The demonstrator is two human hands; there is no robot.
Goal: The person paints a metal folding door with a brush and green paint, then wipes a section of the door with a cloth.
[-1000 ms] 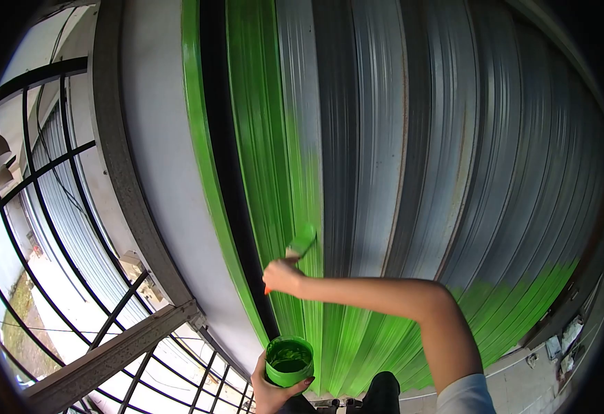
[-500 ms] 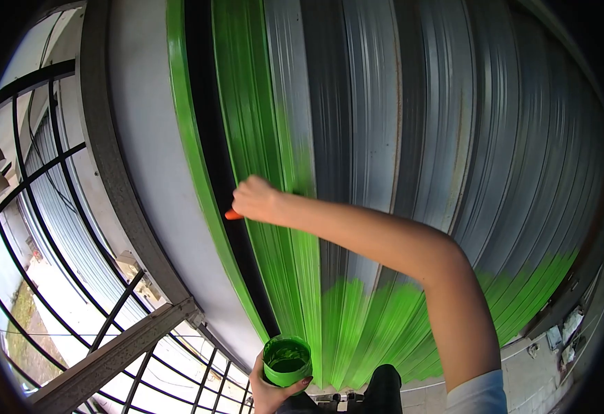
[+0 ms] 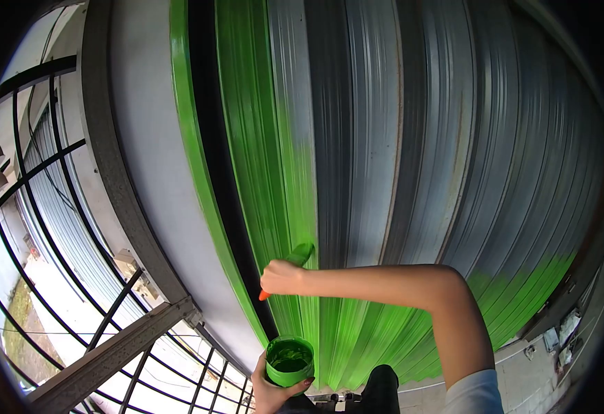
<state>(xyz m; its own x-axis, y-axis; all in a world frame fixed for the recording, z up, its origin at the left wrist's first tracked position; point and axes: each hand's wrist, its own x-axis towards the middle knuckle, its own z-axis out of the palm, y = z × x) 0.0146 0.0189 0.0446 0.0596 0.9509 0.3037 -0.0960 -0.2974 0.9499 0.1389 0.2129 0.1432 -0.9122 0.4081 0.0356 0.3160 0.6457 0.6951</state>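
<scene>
My right hand (image 3: 283, 278) is closed round a paintbrush, whose orange handle end (image 3: 264, 295) sticks out below the fist. The brush's green-covered head (image 3: 302, 254) touches the corrugated metal panel (image 3: 371, 138), on a green-painted strip. Low in the view, my left hand (image 3: 274, 393) grips an open container (image 3: 289, 360) with green paint inside and over its rim. Green covers the panel's left ribs and its lower part; the upper middle and right ribs are grey.
A black barred grille (image 3: 61, 159) and a metal frame post (image 3: 126, 165) stand at the left, beside a pale wall strip (image 3: 157, 138). Small objects (image 3: 554, 339) lie at the lower right. My dark-clothed leg (image 3: 383, 386) shows at the bottom.
My right hand has moved down the panel and slightly right with the brush, whose green head now shows. The left hand and container have barely moved.
</scene>
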